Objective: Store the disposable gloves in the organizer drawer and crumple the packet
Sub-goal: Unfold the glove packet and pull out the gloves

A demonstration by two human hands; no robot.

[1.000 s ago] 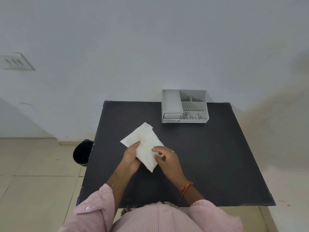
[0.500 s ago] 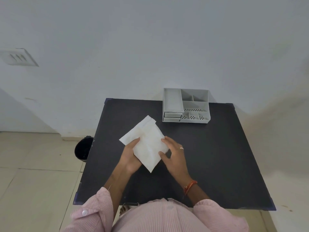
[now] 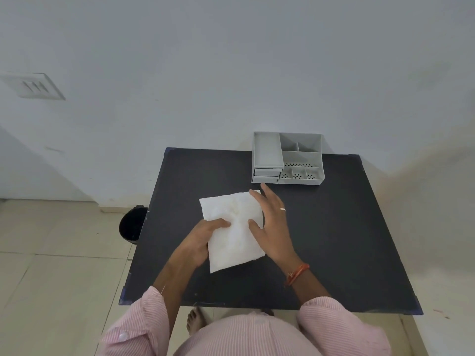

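A flat white glove packet (image 3: pixel 232 228) lies over the middle of the black table (image 3: pixel 334 240). My left hand (image 3: pixel 199 240) grips its left edge, thumb on top. On the packet's right side rests my right hand (image 3: pixel 270 222), fingers spread, thumb pressing the paper. A grey plastic organizer (image 3: pixel 288 158) stands at the table's far edge against the wall. Two small shut drawers (image 3: pixel 266 175) sit at its front left. No gloves are visible outside the packet.
A black bin (image 3: pixel 131 224) stands on the tiled floor left of the table. The white wall runs right behind the organizer. My bare foot (image 3: pixel 196 321) shows under the table's near edge.
The packet has turned from a diagonal to nearly upright and shifted a little right. My right hand slid up along its right edge with the fingers stretched toward the organizer.
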